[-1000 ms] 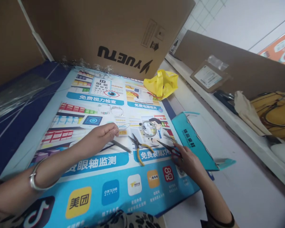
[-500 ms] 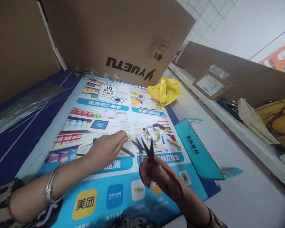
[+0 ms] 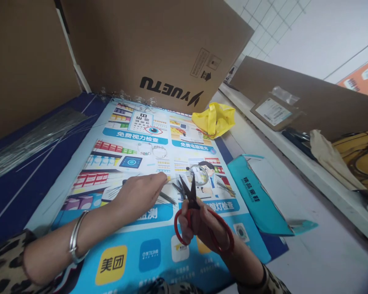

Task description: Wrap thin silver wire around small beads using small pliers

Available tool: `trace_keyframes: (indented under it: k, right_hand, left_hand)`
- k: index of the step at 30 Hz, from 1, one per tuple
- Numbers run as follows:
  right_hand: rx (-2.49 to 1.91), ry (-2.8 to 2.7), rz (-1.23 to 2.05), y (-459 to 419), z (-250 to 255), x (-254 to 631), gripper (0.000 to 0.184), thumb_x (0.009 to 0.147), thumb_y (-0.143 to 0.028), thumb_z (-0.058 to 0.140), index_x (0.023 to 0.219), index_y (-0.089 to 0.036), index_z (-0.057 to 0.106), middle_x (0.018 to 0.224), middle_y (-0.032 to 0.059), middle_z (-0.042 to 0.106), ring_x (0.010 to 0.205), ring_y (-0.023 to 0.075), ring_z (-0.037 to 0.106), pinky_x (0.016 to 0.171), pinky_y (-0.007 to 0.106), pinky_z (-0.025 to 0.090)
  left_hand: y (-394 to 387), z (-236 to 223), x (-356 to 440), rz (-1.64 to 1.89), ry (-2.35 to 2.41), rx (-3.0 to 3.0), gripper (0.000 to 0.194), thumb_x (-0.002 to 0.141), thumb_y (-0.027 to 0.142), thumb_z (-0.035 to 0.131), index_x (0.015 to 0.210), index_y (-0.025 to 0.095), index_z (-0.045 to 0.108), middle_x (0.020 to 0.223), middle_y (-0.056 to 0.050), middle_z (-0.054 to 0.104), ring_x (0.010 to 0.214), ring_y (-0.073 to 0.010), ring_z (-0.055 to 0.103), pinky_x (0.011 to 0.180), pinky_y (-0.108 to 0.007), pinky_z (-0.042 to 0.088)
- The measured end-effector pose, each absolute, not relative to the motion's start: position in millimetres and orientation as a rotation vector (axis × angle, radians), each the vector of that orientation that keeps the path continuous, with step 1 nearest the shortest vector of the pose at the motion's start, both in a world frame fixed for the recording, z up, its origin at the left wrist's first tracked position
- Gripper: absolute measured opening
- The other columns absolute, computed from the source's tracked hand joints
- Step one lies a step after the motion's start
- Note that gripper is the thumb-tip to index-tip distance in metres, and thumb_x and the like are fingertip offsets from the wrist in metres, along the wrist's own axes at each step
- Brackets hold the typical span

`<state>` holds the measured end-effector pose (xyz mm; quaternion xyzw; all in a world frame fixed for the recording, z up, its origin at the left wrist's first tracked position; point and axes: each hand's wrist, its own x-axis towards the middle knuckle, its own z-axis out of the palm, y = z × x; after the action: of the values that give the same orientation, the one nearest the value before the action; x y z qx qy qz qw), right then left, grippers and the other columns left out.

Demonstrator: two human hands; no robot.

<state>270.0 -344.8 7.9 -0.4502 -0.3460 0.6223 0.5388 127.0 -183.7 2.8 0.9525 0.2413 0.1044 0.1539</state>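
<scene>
Red-handled scissors sit in the right hand, blades parted and pointing away.
Its fingers curl through and around the loops, with the pivot just beyond the fingertips. Left of the blades, the left hand has its fingers pinched together on what looks like a thin wire, faint against the print. Pliers, partly hidden, lie just behind the blades; farther off, a yellow bag rests by a cardboard box.

Red-handled scissors, yellow bag, turquoise box, brown cardboard, spotted black-and-tan sleeve
</scene>
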Motion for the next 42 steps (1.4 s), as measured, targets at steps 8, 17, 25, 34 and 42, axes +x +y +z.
trace_keyframes:
  k: [8,17,25,34,42]
  right_hand:
    - [-0.997,-0.648,1.522,-333,1,267,0.048,0.085,-0.061,0.032,0.094,-0.017,0.051,0.07,-0.0005,0.046,0.052,0.0094,0.042,0.052,0.027,0.038]
    - [-1.002,-0.541,1.575,-337,1,259,0.035,0.084,-0.055,0.044,0.082,-0.02,0.047,0.057,-0.0072,0.036,0.041,0.0044,0.028,0.037,0.017,0.028]
    - [-1.417,-0.933,1.089,-348,2,289,0.033,0.088,-0.045,0.042,0.066,-0.021,0.041,0.043,-0.0095,0.032,0.032,0.005,0.029,0.033,0.018,0.024]
    - [-2.546,-1.756,0.242,-380,-7,345,0.034,0.084,-0.027,0.041,0.115,-0.02,0.053,0.1,0.0097,0.063,0.085,0.0218,0.059,0.067,0.031,0.046]
    - [-2.537,-2.089,-0.121,-380,17,324,0.028,0.085,-0.019,0.042,0.102,-0.019,0.063,0.087,0.0099,0.067,0.078,0.0219,0.061,0.063,0.032,0.047]
  left_hand:
    - [-185,-4,125,0.34,0.461,2.793,0.019,0.087,0.017,0.033,0.084,0.021,0.051,0.075,-0.002,0.064,0.068,-0.0172,0.058,0.054,-0.026,0.032]
    - [-183,2,127,0.259,0.421,2.823,0.019,0.08,0.01,0.036,0.08,0.022,0.051,0.075,-0.002,0.064,0.07,-0.0174,0.057,0.056,-0.026,0.034]
    - [-170,6,122,0.427,0.594,2.521,0.016,0.084,0.021,0.037,0.08,0.02,0.052,0.075,-0.004,0.06,0.069,-0.0183,0.053,0.058,-0.028,0.035]
    - [-165,8,126,0.267,0.422,1.12,0.025,0.088,0.041,0.041,0.087,0.017,0.049,0.056,0.007,0.026,0.044,-0.0057,0.018,0.042,-0.02,0.014]
    - [-168,12,128,0.1,0.454,1.205,0.022,0.085,0.037,0.046,0.085,0.015,0.051,0.057,0.006,0.037,0.044,-0.0049,0.022,0.042,-0.02,0.015]
